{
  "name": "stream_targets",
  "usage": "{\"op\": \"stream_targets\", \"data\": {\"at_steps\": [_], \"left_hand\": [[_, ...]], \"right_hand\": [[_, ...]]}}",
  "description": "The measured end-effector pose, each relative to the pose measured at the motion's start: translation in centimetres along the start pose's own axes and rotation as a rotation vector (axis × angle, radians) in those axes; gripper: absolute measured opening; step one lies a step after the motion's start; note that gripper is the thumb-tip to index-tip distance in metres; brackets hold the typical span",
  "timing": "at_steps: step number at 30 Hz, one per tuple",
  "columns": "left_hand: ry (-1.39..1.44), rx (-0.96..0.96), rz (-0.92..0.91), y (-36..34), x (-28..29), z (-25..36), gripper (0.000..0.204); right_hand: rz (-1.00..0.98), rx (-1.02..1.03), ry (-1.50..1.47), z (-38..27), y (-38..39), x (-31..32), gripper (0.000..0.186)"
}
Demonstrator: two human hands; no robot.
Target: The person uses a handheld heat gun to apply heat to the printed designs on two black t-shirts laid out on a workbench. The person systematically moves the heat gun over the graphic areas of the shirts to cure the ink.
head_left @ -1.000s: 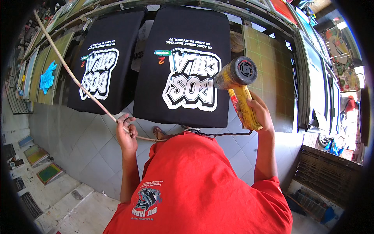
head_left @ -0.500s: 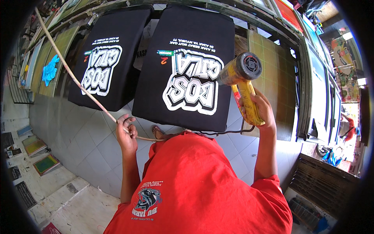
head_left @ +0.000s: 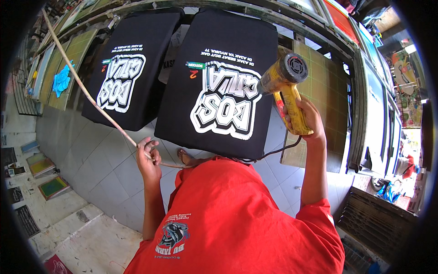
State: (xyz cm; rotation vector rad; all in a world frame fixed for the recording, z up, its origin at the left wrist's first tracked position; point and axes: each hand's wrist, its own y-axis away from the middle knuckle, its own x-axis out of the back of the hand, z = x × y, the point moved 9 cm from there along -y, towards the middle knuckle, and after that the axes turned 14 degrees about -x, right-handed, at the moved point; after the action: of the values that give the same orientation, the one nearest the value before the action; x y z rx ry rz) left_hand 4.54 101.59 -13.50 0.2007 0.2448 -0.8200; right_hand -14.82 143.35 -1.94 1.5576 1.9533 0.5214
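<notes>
My right hand (head_left: 309, 119) grips the handle of a yellow heat gun (head_left: 285, 82) with a round dark vented end. Its nozzle is over the right edge of the bold white print on a black T-shirt (head_left: 182, 116), which lies flat on a board before me. A dark cord (head_left: 283, 150) runs from the handle down toward my waist. My left hand (head_left: 149, 157) has its fingers curled round a long pale cord (head_left: 112, 119), which slopes up to the far left. Beside the first shirt, a second black T-shirt (head_left: 148, 34) with the same print lies on another board.
A crumpled blue cloth (head_left: 61, 81) lies on a board at left. A yellowish gridded board (head_left: 315, 59) sits right of the near shirt. Metal rails (head_left: 228, 8) cross behind the shirts. Several small frames (head_left: 52, 187) lie at lower left. Grey tiles (head_left: 107, 160) cover the floor.
The heat gun and my right hand have shifted slightly to the right; the nozzle stays by the print's right edge. My left hand keeps its hold on the pale cord.
</notes>
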Motion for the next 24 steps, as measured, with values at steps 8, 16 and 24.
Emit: {"op": "stream_targets", "data": {"at_steps": [8, 16, 24], "left_hand": [[-0.021, -0.026, 0.017, 0.4, 0.5, 0.3, 0.045], [-0.019, -0.021, 0.043, -0.5, 1.1, 0.6, 0.044], [-0.015, 0.020, 0.072, -3.2, 1.4, 0.6, 0.038]], "right_hand": [[0.038, 0.039, -0.050, -1.3, -1.8, 0.6, 0.031], [0.014, 0.028, -0.092, -2.2, -3.9, 0.2, 0.030], [-0.018, 0.036, -0.097, -2.9, -5.4, -2.4, 0.033]]}}
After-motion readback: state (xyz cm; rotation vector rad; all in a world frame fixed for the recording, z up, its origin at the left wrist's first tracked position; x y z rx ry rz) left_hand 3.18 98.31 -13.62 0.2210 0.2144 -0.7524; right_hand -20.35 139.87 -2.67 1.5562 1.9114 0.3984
